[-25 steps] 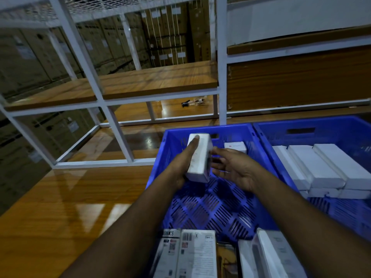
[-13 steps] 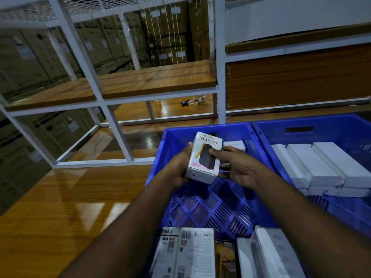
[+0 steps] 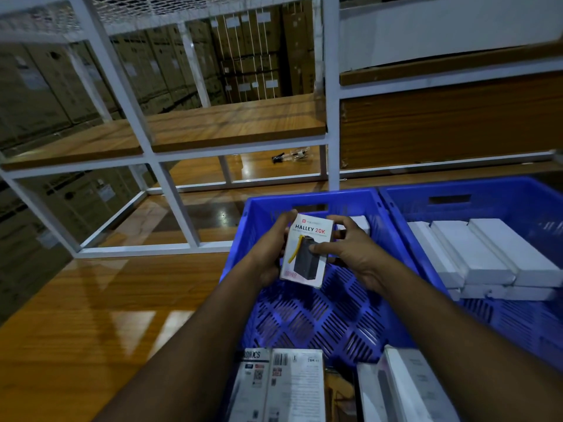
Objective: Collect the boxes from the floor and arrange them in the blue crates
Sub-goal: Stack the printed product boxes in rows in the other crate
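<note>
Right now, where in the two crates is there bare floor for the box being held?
The left crate has open floor below the Halley box, between the small white box at its far wall and the near wall. The right crate is crowded with stacked white boxes; only its near floor is bare.

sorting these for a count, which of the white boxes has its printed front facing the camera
The Halley 20K box, gripped by the left hand and right hand over the left blue crate. The boxes in the right crate show plain white faces.
</note>
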`<state>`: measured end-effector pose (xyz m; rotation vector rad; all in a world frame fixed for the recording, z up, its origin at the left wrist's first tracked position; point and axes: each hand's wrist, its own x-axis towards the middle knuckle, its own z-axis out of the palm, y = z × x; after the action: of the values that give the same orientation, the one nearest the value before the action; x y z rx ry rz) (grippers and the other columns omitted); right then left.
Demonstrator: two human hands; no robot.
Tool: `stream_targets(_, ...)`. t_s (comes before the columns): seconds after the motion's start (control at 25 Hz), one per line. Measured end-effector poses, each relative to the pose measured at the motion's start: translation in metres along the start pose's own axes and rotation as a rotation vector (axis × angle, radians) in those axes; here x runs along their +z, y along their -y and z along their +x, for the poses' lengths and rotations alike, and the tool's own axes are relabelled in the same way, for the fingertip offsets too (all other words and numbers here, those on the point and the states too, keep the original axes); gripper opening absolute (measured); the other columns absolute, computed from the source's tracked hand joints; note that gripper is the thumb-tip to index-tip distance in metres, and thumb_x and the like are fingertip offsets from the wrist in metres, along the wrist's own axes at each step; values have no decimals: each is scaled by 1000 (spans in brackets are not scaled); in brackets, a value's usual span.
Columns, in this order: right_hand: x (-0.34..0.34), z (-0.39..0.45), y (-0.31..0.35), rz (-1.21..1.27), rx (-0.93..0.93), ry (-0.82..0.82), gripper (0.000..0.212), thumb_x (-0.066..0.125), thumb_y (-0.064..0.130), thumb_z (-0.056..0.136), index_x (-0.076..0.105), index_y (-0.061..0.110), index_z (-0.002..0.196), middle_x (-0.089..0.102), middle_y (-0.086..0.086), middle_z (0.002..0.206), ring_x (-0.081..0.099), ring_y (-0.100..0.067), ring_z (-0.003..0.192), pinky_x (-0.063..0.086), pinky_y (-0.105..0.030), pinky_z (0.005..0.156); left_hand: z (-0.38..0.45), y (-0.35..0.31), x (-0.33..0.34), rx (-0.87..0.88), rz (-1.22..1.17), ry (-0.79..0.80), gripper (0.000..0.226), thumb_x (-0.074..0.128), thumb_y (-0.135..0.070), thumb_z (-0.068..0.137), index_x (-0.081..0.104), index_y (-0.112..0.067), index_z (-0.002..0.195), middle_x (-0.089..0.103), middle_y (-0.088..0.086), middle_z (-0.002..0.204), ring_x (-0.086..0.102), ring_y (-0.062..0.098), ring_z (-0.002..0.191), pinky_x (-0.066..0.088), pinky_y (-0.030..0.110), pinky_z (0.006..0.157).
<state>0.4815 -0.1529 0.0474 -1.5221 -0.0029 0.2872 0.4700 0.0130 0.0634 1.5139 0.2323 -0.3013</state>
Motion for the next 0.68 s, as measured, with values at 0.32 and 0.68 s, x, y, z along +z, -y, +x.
stream_targets(0.32, -2, 12, 18, -535, -169, 27, 82, 83, -1, 71, 42, 21, 139, 45, -3, 126, 53, -22, 110, 56, -37, 89, 2, -1, 1, 46, -9, -168, 23, 43, -27, 97, 58, -22, 80, 63, -5, 69, 55, 16, 78, 37, 37, 79)
stream_targets(0.68, -15, 69, 34, -841, -259, -63, 80, 81, 1, 73, 41, 15, 141, 32, -13, 140, 46, -33, 125, 43, -37, 104, 22, 10, -8, 323, 135, -448, 22, 55, -19, 95, 53, -21, 73, 46, 7, 75, 43, 14, 75, 32, 34, 69)
